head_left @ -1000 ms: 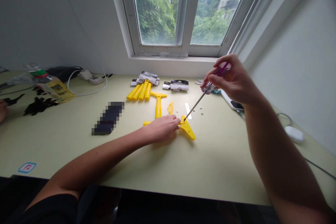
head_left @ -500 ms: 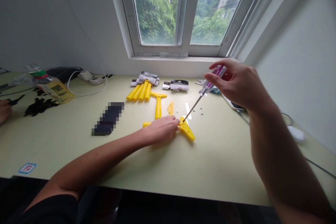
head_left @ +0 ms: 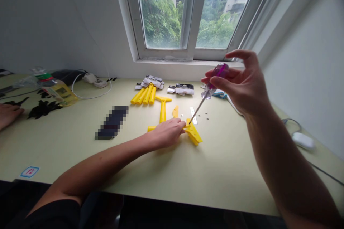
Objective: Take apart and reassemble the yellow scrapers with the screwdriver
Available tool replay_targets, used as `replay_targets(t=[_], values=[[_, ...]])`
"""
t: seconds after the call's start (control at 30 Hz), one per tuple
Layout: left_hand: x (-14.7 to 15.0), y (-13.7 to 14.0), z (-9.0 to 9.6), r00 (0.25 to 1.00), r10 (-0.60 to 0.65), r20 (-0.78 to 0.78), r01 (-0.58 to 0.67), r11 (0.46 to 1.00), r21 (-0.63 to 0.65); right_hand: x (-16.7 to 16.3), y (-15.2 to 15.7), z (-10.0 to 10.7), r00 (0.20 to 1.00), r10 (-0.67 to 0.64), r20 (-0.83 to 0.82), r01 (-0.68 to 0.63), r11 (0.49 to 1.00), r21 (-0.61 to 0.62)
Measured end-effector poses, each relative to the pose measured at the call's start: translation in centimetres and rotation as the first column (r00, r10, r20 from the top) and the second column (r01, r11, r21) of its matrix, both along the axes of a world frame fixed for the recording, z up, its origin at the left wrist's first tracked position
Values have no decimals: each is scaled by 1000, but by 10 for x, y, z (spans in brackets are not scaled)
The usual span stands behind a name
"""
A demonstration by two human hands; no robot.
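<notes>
My left hand (head_left: 170,132) is closed around the handle of a yellow scraper (head_left: 194,134), whose wide head sticks out to the right of my fingers. A screwdriver (head_left: 219,71) with a clear and purple handle is in my right hand (head_left: 245,82), between thumb and fingers, with the index finger raised off it. Its shaft slants down left, and the tip meets the scraper head near the neck. Just beyond lie another yellow scraper (head_left: 163,110), a loose yellow plate (head_left: 175,111), a metal blade (head_left: 194,116), a small nut (head_left: 182,115) and several tiny screws (head_left: 207,118).
Several yellow handles (head_left: 146,93) and card packaging (head_left: 180,89) lie near the window. A blurred-out dark object (head_left: 111,122) is on the left. Farther left are a bottle (head_left: 57,89), black pieces (head_left: 44,108) and another person's hand (head_left: 10,114). A white case (head_left: 303,141) with a cable lies right.
My right hand has shifted its grip on the screwdriver, with the fingers more spread and the index finger lifted. My left hand stays on the scraper. The other person's hand has moved further into view.
</notes>
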State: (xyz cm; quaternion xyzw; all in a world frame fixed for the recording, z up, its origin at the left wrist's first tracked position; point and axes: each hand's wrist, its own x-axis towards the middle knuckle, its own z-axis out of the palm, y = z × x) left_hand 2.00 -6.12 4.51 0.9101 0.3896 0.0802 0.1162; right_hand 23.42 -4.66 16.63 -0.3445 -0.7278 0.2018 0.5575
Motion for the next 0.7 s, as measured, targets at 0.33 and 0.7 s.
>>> replay_targets(t=[0.33, 0.7], values=[[1, 1, -1, 1000, 13, -1, -13, 1000, -11, -7, 4, -7, 943, -314, 108, 296, 943, 153], [2, 3, 0, 1000, 14, -6, -14, 1000, -18, -3, 2, -2, 999, -27, 31, 28, 999, -32]])
